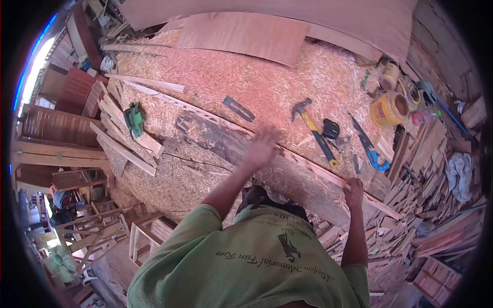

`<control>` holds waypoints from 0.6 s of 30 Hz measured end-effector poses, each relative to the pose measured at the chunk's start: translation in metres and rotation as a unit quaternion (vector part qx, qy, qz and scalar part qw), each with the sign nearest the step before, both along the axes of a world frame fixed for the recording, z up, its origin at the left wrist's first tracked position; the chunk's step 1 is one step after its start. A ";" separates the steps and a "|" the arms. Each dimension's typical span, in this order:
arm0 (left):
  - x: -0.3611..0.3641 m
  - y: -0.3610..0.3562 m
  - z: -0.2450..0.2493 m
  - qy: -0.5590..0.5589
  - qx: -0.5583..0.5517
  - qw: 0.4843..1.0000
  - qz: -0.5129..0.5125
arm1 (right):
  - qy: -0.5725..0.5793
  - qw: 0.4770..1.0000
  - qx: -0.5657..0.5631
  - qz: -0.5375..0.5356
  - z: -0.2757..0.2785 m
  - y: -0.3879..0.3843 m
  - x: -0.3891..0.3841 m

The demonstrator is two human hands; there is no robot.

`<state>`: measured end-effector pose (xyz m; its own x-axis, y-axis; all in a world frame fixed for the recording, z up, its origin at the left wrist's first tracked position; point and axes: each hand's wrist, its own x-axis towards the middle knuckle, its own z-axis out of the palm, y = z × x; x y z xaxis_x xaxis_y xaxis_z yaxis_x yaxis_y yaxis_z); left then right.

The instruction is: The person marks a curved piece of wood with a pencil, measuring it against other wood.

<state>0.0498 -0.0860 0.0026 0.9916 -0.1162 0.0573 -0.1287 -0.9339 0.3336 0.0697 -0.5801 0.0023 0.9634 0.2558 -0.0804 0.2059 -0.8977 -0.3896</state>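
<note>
A long, thin wooden strip (313, 168) runs slantwise along the edge of a thick, weathered plank (210, 131) in front of me. My left hand (263, 149) is over the strip near its middle, slightly blurred, with its fingers stretched out and nothing visible in them. Farther right, my right hand (353, 193) has its fingers closed around the strip. Beyond the strip lie a claw hammer (311, 128) with a yellow and black handle, a black tape measure (331, 128), a handsaw (365, 142) with a blue handle and a dark slotted plate (238, 108).
Wood shavings (215, 72) cover the ground. A green power planer (134, 120) rests among boards at left. At right stand a yellow bucket (389, 109) and a pile of offcuts (395, 236). A plywood sheet (244, 37) lies at the back; wooden frames (102, 226) stand lower left.
</note>
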 end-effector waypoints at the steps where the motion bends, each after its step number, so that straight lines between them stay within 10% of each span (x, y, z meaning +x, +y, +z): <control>1: 0.002 0.038 0.005 0.010 0.046 0.999 0.022 | 0.004 0.999 -0.041 -0.012 0.003 0.004 0.000; 4: 0.005 0.144 0.014 0.047 0.180 0.981 0.055 | -0.012 0.984 -0.176 -0.036 0.019 0.046 0.001; 8: 0.008 0.221 -0.003 0.097 0.167 0.981 -0.025 | 0.029 0.999 -0.006 -0.016 0.008 0.160 0.008; 18: -0.018 0.207 -0.040 -0.111 0.137 0.984 -0.015 | -0.120 0.985 -0.023 0.124 -0.042 0.339 -0.004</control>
